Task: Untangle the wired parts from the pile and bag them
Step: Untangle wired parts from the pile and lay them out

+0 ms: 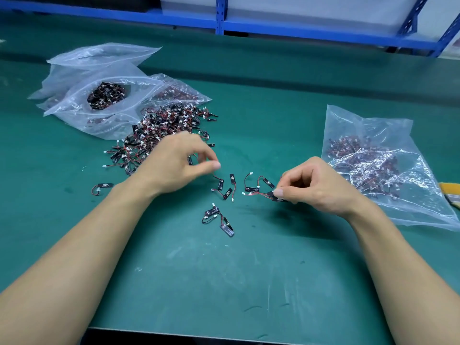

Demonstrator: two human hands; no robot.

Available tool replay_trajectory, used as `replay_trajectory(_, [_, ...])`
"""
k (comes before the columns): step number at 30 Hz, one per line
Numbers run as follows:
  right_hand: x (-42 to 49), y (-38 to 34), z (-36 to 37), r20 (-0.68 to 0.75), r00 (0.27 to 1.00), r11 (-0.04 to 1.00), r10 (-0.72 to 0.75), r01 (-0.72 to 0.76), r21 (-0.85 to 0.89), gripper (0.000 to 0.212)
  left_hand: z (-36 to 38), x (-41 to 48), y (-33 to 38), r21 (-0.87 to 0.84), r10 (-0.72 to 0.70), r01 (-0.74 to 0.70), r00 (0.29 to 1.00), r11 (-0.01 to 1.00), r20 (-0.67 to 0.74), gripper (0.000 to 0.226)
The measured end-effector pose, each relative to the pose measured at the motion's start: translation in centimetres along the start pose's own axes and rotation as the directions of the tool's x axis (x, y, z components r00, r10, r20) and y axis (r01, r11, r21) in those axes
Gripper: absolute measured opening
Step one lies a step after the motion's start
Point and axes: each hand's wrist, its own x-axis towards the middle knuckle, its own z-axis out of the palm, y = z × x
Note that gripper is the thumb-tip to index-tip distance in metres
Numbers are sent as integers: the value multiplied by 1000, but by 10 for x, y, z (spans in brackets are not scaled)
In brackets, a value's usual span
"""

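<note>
A tangled pile of small black wired parts with red wires and white plugs lies on the green mat, left of centre. My left hand hovers at the pile's near edge, fingers curled, with a part partly hidden under the fingers. My right hand pinches one black wired part between thumb and fingers just above the mat. Several separated parts lie between the hands, and two more sit nearer to me. A clear bag holding parts lies at the right.
Several clear bags, some holding parts, are heaped behind the pile at the left. One stray part lies by my left forearm. A blue shelf frame runs along the back. A yellow object shows at the right edge.
</note>
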Motion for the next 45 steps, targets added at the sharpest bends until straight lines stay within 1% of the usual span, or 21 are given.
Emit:
replay_trajectory(2, [0, 0, 0, 2, 1000, 1000, 1, -1, 0, 19, 1, -1, 4, -75, 16, -4, 987, 997, 159, 26])
replay_trajectory(3, [0, 1, 0, 2, 1000, 1000, 2, -2, -3, 21, 2, -2, 5, -101, 16, 6, 977, 995, 212, 27])
replay_trajectory(5, [0, 1, 0, 3, 1000, 1000, 5, -4, -9, 21, 3, -2, 4, -111, 21, 9, 964, 994, 265, 24])
replay_trajectory(10, [1, 1, 0, 6, 1000, 1000, 3, -3, -14, 22, 4, -4, 4, -117, 31, 3, 958, 993, 287, 11])
replay_trajectory(15, [1, 0, 1, 11, 1000, 1000, 3, -3, -9, 23, 4, -4, 3, -118, 28, 7, 954, 993, 298, 9])
replay_trajectory(18, [1, 1, 0, 17, 1000, 1000, 3, -3, -7, 24, 2, -3, 1, -172, 13, 29, 971, 985, 240, 7])
replay_trajectory(21, [1, 1, 0, 29, 1000, 1000, -1, 2, -10, 24, 0, -2, -2, -172, -45, 60, 995, 983, 89, 9])
replay_trajectory(24, [1, 1, -1, 37, 999, 1000, 3, -3, -4, 21, 0, -1, -8, -86, -124, 115, 986, 990, -115, 9])
replay_trajectory(26, [1, 1, 0, 45, 999, 1000, 6, -6, -4, 20, 2, 0, -16, 1, -208, 213, 955, 977, -212, 11])
replay_trajectory(27, [1, 1, 0, 50, 999, 1000, 5, -5, -3, 20, 2, 0, -20, 42, -257, 275, 937, 961, -238, 12])
replay_trajectory(29, [1, 0, 1, 58, 998, 1000, 1, -1, -3, 19, 3, 1, -27, 92, -337, 370, 906, 925, -255, 15])
replay_trajectory(30, [1, 0, 2, 59, 998, 1000, 1, -1, -4, 19, 3, 1, -29, 98, -352, 386, 901, 917, -254, 16])
replay_trajectory(32, [2, 1, 1, 60, 998, 1000, -1, 1, -6, 19, 3, 2, -30, 88, -327, 356, 914, 930, -241, 16])
replay_trajectory(35, [0, 2, -4, 66, 998, 1000, 1, -1, 3, 20, 3, 2, -25, 42, -237, 249, 953, 968, -191, 10])
replay_trajectory(38, [-4, 2, -12, 108, 994, 1000, 20, -21, 12, 17, 4, 2, -17, -15, -185, 185, 974, 983, -133, 10])
replay_trajectory(40, [-6, 2, -16, 151, 988, 999, 38, -38, 3, 15, 5, 2, -15, -34, -173, 170, 979, 985, -109, 10])
replay_trajectory(42, [-9, 1, -22, 178, 982, 998, 59, -56, -24, 13, 4, 1, -13, -57, -180, 174, 976, 983, -124, 11])
replay_trajectory(45, [-15, 4, -34, 155, 984, 996, 90, -90, -6, 21, 3, 0, -12, -80, -209, 198, 963, 977, -172, 13])
